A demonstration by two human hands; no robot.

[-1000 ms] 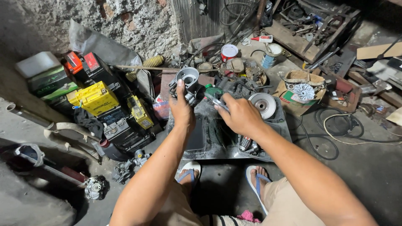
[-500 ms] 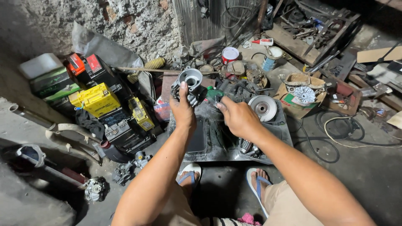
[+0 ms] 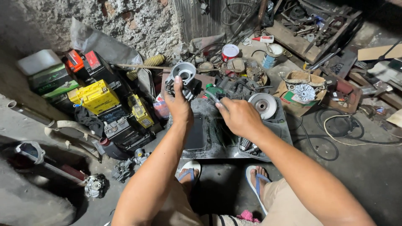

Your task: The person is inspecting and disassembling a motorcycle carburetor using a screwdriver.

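Left hand (image 3: 179, 106) fingers are closed around a grey carburettor (image 3: 183, 79) raised above the metal tray (image 3: 276, 138), while right hand (image 3: 239, 117) pinches a thin metal tool (image 3: 210, 96) beside it, both positions barely changed from half a second earlier.

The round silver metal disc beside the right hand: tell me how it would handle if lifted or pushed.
The round silver metal disc looks solid, so probably stiff and heavy for its size. Lying flat on the dark tray, it should slide rather than roll. Its smooth, shiny face may be slippery for the right hand.
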